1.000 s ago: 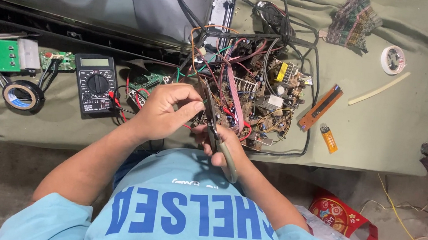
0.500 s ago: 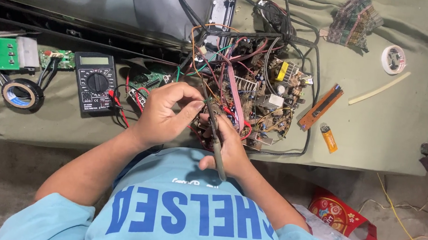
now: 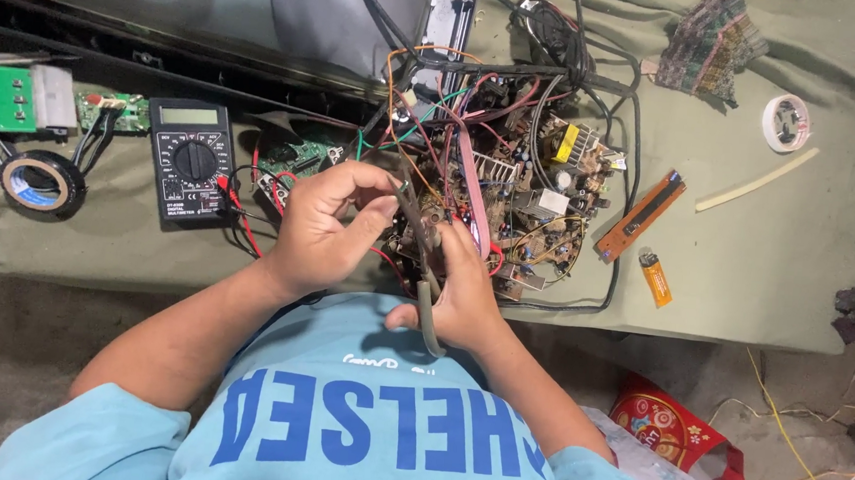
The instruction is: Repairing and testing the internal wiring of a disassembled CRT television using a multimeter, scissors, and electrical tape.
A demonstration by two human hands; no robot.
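Observation:
My left hand (image 3: 323,225) pinches a thin wire at the near-left edge of an exposed circuit board (image 3: 536,192) crowded with components and coloured wires. My right hand (image 3: 459,297) is closed around the grey handles of a pair of pliers (image 3: 425,270). The plier tip points up to the fingertips of my left hand and meets the wire there. Both hands hover over the front edge of the cloth-covered bench (image 3: 745,282). My light blue shirt fills the bottom of the view.
A black multimeter (image 3: 189,158) with red leads lies left of the hands, beside a roll of black tape (image 3: 42,181) and small green boards (image 3: 18,101). To the right are an orange-edged strip (image 3: 640,217), an orange lighter (image 3: 657,278) and a white tape roll (image 3: 786,123). A red bag (image 3: 675,433) sits on the floor.
Both hands stay at the board's near-left edge. The pliers have tilted slightly and the left fingers have closed tighter around the wire at the tip.

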